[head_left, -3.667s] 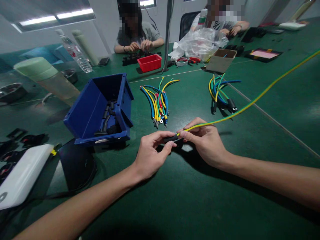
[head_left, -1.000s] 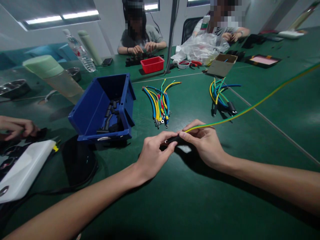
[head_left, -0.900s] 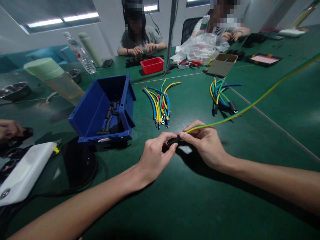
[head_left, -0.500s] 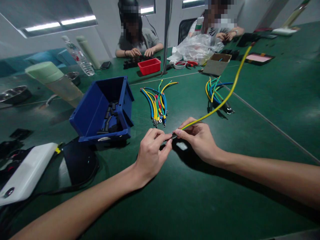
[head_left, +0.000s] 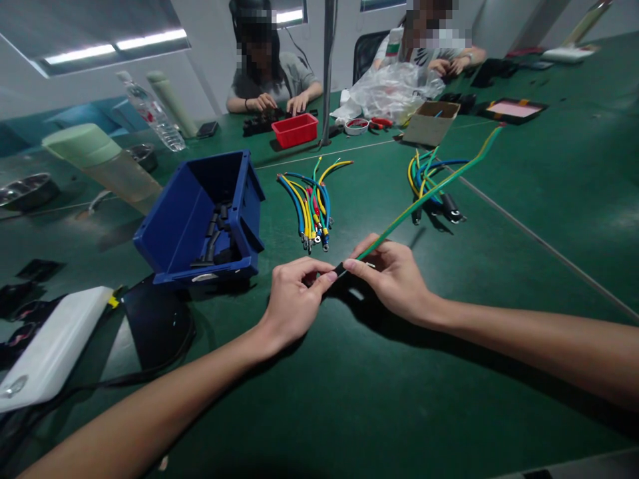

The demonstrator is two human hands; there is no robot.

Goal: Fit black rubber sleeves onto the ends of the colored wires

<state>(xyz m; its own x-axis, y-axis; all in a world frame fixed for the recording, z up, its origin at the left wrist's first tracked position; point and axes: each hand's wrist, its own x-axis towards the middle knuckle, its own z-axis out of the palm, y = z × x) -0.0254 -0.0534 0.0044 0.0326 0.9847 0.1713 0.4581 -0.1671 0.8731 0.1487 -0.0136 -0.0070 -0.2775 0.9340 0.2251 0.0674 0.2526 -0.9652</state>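
Note:
A yellow-green wire [head_left: 424, 198] slants up and right from between the fingers of my right hand [head_left: 394, 269], which pinches it near its lower end. My left hand [head_left: 297, 289] grips a short black sleeve [head_left: 340, 270] at that same end, thumb and forefinger pressed on it. The two hands nearly meet above the green table. How far the wire sits inside the sleeve is hidden by my fingers. Just beyond lies a bunch of blue, yellow, green and red wires [head_left: 307, 206] with ring terminals. Another bundle of wires with black sleeves [head_left: 434, 179] lies farther right.
Left of my hands stands a blue bin [head_left: 164, 249] with black sleeves inside. A white device [head_left: 60, 346] and a black pouch [head_left: 160, 326] lie nearer left. Bottles, a red tray [head_left: 295, 131], a cardboard box [head_left: 430, 124] and two people are across the table.
The wire has turned, showing more green, and its free end has swung lower. My left fingers have shifted their grip on the black sleeve. The view has moved slightly.

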